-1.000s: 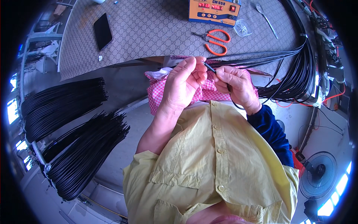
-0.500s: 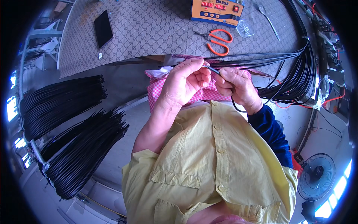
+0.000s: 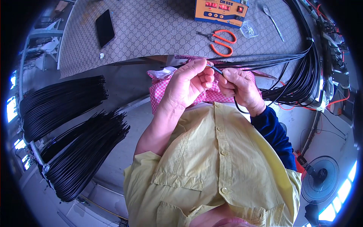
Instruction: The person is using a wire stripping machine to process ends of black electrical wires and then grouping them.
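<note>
A black cable runs between my two hands, just off the table's near edge. My right hand is closed round it, thumb on top, and a loop of the cable hangs below that hand. At the cable's end, thumb and forefinger of my left hand pinch the tip, where a bit of lighter material shows; its details are too small to make out. The other left fingers are curled. Behind the hands, several more black cables stretch along the table edge from a large bundle at the right.
Orange-handled scissors lie beyond my hands, near an orange-and-blue control box, a clear dish of small parts and a spoon. A phone lies at the left. Black cable bundles hang on a rack; a fan stands right.
Almost nothing differs. Both hands keep their grip on the cable, with only a very slight shift at its tip.
</note>
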The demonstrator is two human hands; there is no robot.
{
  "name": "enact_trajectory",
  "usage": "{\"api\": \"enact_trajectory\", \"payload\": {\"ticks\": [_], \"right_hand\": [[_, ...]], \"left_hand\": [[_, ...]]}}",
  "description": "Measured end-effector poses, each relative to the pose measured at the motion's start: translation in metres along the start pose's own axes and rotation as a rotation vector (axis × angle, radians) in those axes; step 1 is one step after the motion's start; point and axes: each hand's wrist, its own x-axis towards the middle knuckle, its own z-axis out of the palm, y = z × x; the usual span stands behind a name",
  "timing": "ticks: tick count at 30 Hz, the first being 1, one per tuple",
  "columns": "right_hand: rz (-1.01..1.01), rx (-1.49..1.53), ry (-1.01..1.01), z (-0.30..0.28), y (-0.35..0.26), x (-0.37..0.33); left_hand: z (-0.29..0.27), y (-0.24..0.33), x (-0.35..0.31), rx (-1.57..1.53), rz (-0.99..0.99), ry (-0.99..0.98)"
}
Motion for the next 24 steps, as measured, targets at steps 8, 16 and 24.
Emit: {"api": "enact_trajectory", "payload": {"ticks": [8,16,24], "right_hand": [[-0.019,-0.004,-0.005,0.002,0.000,0.001],[-0.058,-0.053,0.014,0.004,-0.001,0.000],[-0.055,-0.071,0.025,0.002,0.002,0.000]], "left_hand": [[-0.007,-0.012,0.001,-0.156,0.025,-0.083],[-0.006,-0.013,0.001,-0.180,0.031,-0.063],[-0.007,-0.013,-0.001,-0.095,0.059,-0.008]]}}
